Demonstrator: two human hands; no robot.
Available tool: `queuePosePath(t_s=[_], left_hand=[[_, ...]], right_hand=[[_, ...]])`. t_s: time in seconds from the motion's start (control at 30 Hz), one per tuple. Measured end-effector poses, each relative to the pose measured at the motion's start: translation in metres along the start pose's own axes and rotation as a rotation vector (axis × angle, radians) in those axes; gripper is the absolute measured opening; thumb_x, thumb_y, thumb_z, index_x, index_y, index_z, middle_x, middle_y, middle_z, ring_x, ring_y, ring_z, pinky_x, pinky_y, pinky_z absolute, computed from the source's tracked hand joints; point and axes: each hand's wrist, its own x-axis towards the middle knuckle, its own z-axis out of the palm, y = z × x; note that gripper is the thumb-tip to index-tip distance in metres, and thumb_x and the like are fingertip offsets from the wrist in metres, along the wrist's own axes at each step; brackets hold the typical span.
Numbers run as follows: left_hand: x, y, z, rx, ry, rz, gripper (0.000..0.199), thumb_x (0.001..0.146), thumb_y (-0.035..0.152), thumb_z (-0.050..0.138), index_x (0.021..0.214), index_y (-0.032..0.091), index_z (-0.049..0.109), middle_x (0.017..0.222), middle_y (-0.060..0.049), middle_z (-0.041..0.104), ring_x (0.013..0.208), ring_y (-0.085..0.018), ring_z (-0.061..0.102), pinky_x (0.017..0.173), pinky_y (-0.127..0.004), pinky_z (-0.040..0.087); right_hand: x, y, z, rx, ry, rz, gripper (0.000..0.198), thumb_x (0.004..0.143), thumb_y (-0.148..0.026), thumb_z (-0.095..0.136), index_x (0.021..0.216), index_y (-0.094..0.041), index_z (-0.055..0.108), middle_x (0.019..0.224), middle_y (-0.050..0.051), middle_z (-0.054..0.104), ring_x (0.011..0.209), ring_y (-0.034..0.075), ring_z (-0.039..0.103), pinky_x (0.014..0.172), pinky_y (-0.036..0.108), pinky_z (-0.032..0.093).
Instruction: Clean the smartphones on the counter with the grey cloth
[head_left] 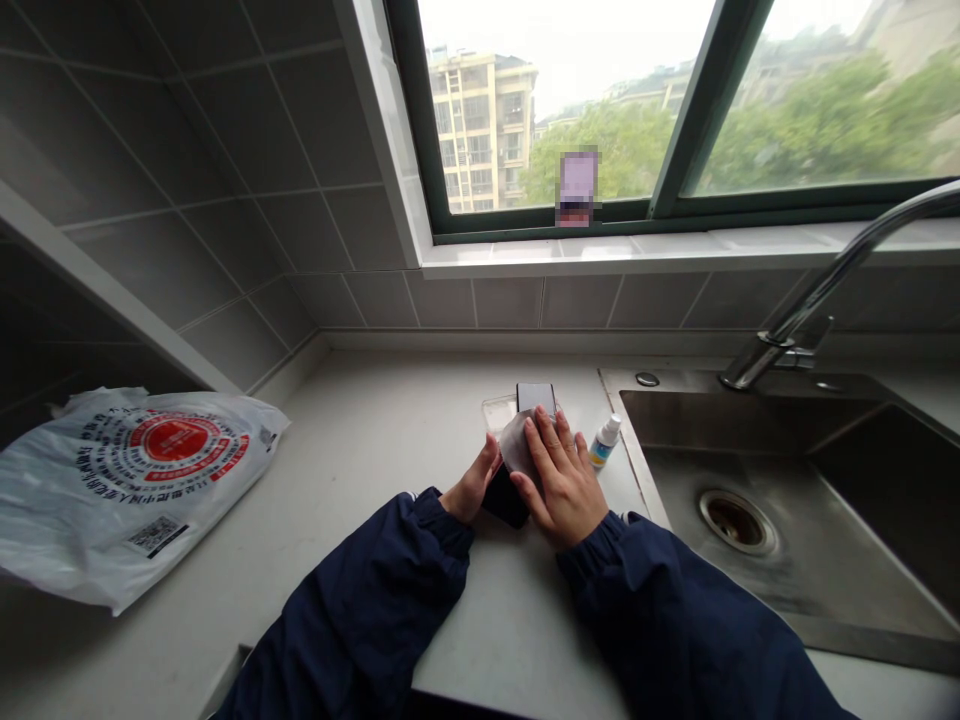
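Observation:
A dark smartphone (507,500) lies on the counter in front of me, its far end showing a pale reflection. My left hand (474,484) grips its left edge, thumb up and the other fingers mostly hidden. Over the middle of the phone is a grey cloth (516,446). My right hand (558,474) presses on this cloth with fingers stretched out and lying flat. Just beyond my left hand, partly behind the phone, is a clear phone case (498,412). A small white-capped spray bottle (602,446) with a blue and yellow label stands right of my right hand.
On the right, a steel sink (651,480) with a chrome faucet (832,275) is set into the pale counter (360,440). A white plastic bag (150,480) with red and black print lies at the left. Behind the counter are grey tiles and a window.

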Motion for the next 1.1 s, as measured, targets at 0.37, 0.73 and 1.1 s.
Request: queuePosePath(t_s=[0.37, 0.73, 1.1], left_hand=[[0.0, 0.001, 0.0, 0.066, 0.003, -0.009, 0.076, 0.091, 0.069, 0.046, 0.145, 0.017, 0.053, 0.151, -0.013, 0.051, 0.146, -0.038, 0.034, 0.122, -0.05, 0.026], [0.002, 0.003, -0.002, -0.128, 0.059, -0.031, 0.077, 0.094, 0.068, 0.04, 0.15, 0.015, 0.045, 0.142, -0.016, 0.059, 0.136, -0.037, 0.05, 0.117, -0.051, 0.033], [0.003, 0.013, 0.0, -0.265, 0.3, 0.027, 0.083, 0.089, 0.072, 0.044, 0.15, 0.015, 0.042, 0.137, -0.019, 0.062, 0.128, -0.036, 0.058, 0.112, -0.052, 0.04]], right_hand=[[0.0, 0.001, 0.001, -0.004, 0.011, 0.012, 0.074, 0.104, -0.043, 0.038, 0.162, -0.022, -0.002, 0.166, 0.01, 0.018, 0.153, 0.034, 0.016, 0.117, 0.06, 0.029], [0.001, 0.006, 0.001, 0.013, -0.012, -0.027, 0.073, 0.103, -0.041, 0.04, 0.162, -0.021, 0.0, 0.166, 0.011, 0.019, 0.154, 0.035, 0.014, 0.116, 0.061, 0.031], [-0.003, -0.001, 0.001, 0.107, -0.169, -0.238, 0.063, 0.103, -0.041, 0.041, 0.158, -0.012, 0.028, 0.162, 0.014, 0.028, 0.152, 0.036, 0.018, 0.115, 0.06, 0.035]])
